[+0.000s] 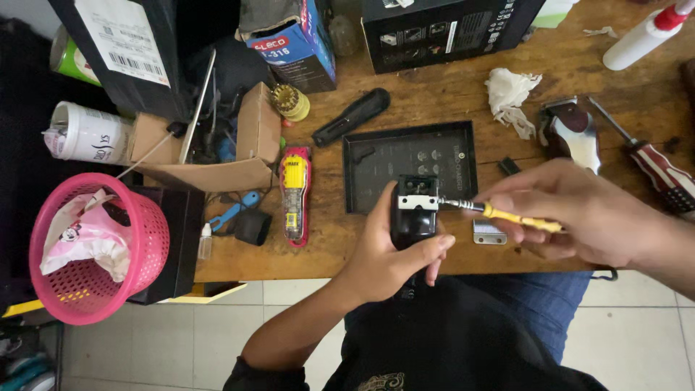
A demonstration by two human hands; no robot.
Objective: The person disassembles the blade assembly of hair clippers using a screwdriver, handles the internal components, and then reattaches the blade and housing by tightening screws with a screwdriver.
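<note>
I have the left hand clenched around a black hair clipper, holding it upright just above the near edge of the wooden tabletop, in front of a black tray lid. My right hand is grasping a yellow-handled screwdriver, its tip against the silver blade plate at the clipper's head. I judge the step in hand to be working a screw at the blade. The next move calls for keeping the tip seated and the clipper steady while turning. A loose blade lies just beside, on the tabletop.
</note>
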